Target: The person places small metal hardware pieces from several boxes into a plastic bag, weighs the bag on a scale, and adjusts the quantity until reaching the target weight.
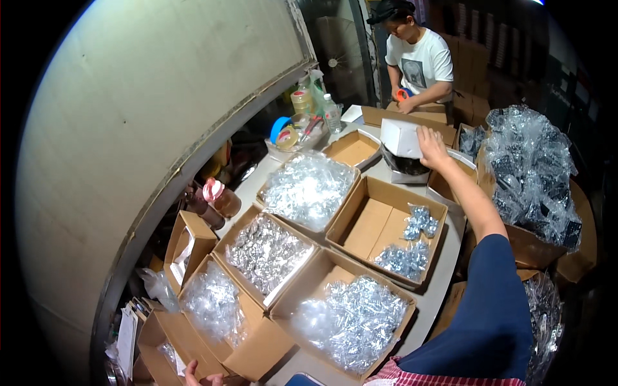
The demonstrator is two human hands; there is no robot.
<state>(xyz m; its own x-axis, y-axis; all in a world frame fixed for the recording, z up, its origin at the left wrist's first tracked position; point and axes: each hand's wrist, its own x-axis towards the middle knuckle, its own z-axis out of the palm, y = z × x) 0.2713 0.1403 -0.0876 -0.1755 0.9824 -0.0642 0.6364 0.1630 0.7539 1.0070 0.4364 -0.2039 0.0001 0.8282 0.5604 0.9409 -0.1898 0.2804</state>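
One white box (400, 139), probably light and stiff, touches our half-open right hand (433, 149); best edge-held. Our left hand (205, 378) hides its grip.

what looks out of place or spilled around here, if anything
Mainly the carton at the right: clear plastic bags are heaped high above its rim, so it looks overfilled. I see nothing clearly spilled or damaged.

white box (400, 138): smooth card | carton (364, 225): matt cardboard | packets (309, 190): glossy clear plastic | sleeve (492, 305): matt cloth
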